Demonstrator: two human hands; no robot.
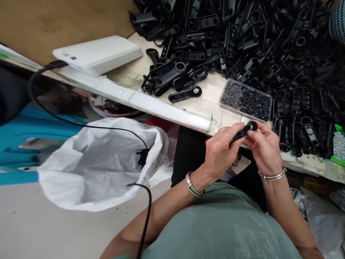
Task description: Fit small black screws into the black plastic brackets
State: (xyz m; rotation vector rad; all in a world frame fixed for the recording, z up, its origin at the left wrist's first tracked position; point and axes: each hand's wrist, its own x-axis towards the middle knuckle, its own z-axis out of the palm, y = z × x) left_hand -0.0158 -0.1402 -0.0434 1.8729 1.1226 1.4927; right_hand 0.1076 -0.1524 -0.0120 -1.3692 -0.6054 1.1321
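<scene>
Between both hands, at the table's front edge, is a black plastic part (239, 133) with a ring-shaped end. My left hand (222, 147) grips its straight body. At the ring end, my right hand (265, 145) has its thumb and fingers closed on the part; whether a small piece is also between them I cannot make out. Just beyond the hands stands a clear box (245, 100) filled with tiny dark pieces. A similar single black part (185, 94) lies flat on the table, left of the box.
A large heap of black plastic parts (231, 32) covers the back and right. A white power bank (98, 54) with a black cable sits at left. Below hangs an open white sack (105, 165). At far right is a green tray (339, 145) of small metal pieces.
</scene>
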